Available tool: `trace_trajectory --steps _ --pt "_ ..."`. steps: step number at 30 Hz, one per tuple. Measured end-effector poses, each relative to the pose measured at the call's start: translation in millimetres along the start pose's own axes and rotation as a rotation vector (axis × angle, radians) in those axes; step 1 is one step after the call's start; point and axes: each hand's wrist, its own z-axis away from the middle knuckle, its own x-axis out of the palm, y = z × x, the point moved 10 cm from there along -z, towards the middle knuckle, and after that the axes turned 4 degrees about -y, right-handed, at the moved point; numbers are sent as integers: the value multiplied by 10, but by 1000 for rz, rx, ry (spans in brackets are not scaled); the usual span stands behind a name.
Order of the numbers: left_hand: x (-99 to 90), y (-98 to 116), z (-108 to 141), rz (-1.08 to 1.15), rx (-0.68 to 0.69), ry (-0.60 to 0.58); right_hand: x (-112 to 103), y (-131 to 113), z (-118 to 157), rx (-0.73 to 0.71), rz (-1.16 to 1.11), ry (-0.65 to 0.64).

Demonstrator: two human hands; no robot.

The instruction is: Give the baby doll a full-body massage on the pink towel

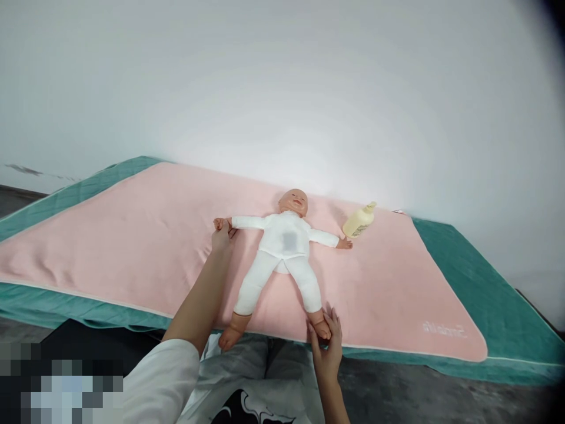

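A baby doll (285, 235) in a white outfit lies on its back on the pink mat, its arms spread and legs apart. My left hand (223, 234) is at the doll's outstretched hand on the left side, fingers closed round it. Near the front edge, my right hand (326, 338) cups the doll's foot on the right side, with thumb and fingers apart on either side of it. A pale yellow pump bottle (358, 222) stands just beyond the doll's other hand. The doll's other foot hangs at the mat's front edge.
The pink mat (132, 235) covers most of a bed with a green sheet (477, 277). A white wall (282, 88) rises behind the bed. My legs are against its front edge. Grey floor shows at the lower right.
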Motion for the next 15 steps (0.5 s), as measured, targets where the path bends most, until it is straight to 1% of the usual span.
trace_trajectory --steps 2,3,5,7,9,11,13,15 --pt "43 42 42 -27 37 -38 -27 23 0 37 -44 11" --pt "79 94 74 -47 84 -67 -39 40 -1 63 -76 13" --pt "172 245 176 -88 224 -132 -62 60 -17 108 -161 19" --pt "260 383 320 -119 358 -178 -106 42 -69 122 -263 45" --pt "372 491 498 -181 475 -229 -162 -21 -169 104 -351 77" --pt "528 563 714 -291 586 -312 -217 -110 -307 76 -411 104" --pt "693 585 949 -437 683 -405 -266 -212 -463 45 -452 132" --pt "830 559 1165 -601 760 -487 -284 -313 -619 20 -476 144"
